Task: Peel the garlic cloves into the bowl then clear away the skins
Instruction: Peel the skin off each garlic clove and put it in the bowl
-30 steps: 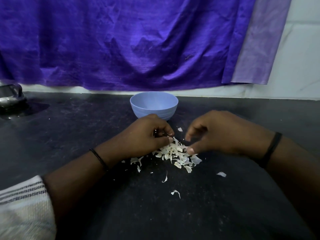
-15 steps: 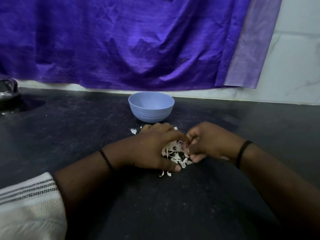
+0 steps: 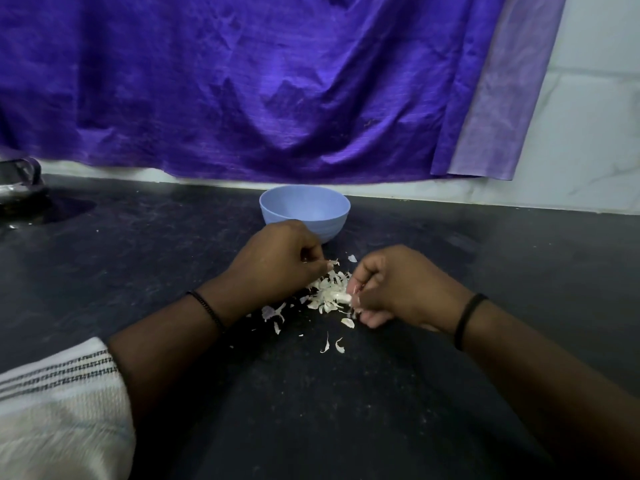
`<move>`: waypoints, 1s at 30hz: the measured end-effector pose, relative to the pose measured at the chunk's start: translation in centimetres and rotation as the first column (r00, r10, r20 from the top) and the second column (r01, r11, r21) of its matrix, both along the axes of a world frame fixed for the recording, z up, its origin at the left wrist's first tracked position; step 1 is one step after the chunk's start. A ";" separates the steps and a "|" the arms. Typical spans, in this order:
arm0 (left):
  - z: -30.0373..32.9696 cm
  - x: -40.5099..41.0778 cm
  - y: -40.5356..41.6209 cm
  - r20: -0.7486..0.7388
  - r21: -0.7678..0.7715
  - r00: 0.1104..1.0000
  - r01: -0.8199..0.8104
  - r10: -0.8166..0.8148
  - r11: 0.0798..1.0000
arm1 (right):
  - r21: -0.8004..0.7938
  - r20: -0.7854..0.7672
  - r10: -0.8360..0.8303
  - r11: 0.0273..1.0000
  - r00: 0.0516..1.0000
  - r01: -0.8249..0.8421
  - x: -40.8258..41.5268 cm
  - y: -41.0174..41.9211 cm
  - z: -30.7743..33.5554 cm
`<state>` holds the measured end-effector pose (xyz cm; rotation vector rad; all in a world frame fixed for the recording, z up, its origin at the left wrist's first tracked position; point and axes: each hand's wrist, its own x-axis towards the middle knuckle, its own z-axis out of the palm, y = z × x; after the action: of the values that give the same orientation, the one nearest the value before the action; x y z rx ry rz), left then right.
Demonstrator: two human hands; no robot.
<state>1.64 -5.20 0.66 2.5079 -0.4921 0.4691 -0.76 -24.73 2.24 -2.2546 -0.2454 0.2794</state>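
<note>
In front of the blue bowl point(image 3: 304, 211), papery skins point(image 3: 329, 292) lie heaped on the desk point(image 3: 138, 258): weightless, brittle, best gathered by scooping. Left hand point(image 3: 277, 261) and right hand point(image 3: 391, 285) flank them, each pinching scraps.

Dark stone countertop point(image 3: 450, 393): broad bare stretches at near centre, far right and left of middle, open to a passing hand. Obstacles: pale blue round plastic bowl point(image 3: 323, 216) at the back centre, just beyond the left hand point(image 3: 280, 261); loose heap of white papery garlic skins point(image 3: 329, 292) between the left hand and the right hand point(image 3: 394, 285), with stray flakes just in front; shiny metal vessel point(image 3: 17, 181) at far left edge; hanging purple cloth point(image 3: 259, 84) closing off the back wall above the counter
</note>
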 end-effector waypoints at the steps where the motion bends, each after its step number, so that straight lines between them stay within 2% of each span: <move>1: 0.1 0.1 0.1 -0.007 -0.004 0.999 -0.038 0.038 0.999 | 0.032 0.020 -0.014 0.999 1.000 0.014 0.5 0.1 0.1; 3: 0.2 0.2 0.5 -0.036 -0.009 0.992 -0.121 0.121 0.993 | 0.063 0.039 -0.007 0.998 0.999 0.005 1.2 0.0 0.5; 8: 0.4 0.2 0.8 -0.075 0.061 0.964 -0.249 0.253 0.967 | -0.021 0.171 0.075 0.997 0.982 -0.072 1.8 -0.7 1.1; 10: 0.4 0.2 0.8 -0.066 0.103 0.956 -0.278 0.286 0.955 | -0.002 0.228 0.052 0.999 0.972 -0.053 2.3 -0.8 1.2; 13: 0.4 0.4 0.9 -0.028 0.167 0.943 -0.322 0.331 0.932 | -0.080 0.275 0.010 0.997 0.961 0.013 3.8 -0.8 1.1; 17: 0.0 0.7 0.9 -0.113 0.221 0.931 -0.318 0.348 0.922 | -0.192 0.276 0.014 0.981 0.961 0.041 5.2 -0.3 0.4; 20: 0.0 0.7 0.9 -0.166 0.199 0.937 -0.272 0.306 0.941 | -0.381 0.296 0.130 0.924 0.946 -0.008 5.3 0.7 -0.3; 22: 0.0 0.7 0.8 -0.178 0.155 0.952 -0.223 0.250 0.962 | -0.426 0.279 0.194 0.903 0.941 -0.060 4.8 0.8 -0.4; 24: -0.1 0.6 0.7 -0.179 0.097 0.968 -0.163 0.178 0.982 | -0.361 0.229 0.255 0.919 0.940 -0.161 4.3 0.5 -0.1; 26: -0.1 0.6 0.5 -0.182 0.010 0.979 -0.095 0.095 0.995 | -0.181 0.167 0.274 0.953 0.947 -0.244 3.8 0.0 0.4; 28: -0.3 0.7 0.3 -0.189 -0.088 0.982 -0.049 0.032 0.995 | -0.068 0.241 0.215 0.976 0.946 -0.205 3.8 -0.6 0.7; 30: -0.4 0.8 0.4 -0.183 -0.168 0.983 -0.048 0.017 0.985 | -0.074 0.334 0.143 0.989 0.932 -0.125 4.0 -1.0 0.7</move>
<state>2.47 -4.85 0.24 2.3665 -0.3259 0.2796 3.23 -25.71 2.97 -2.3323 -0.5820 -0.0361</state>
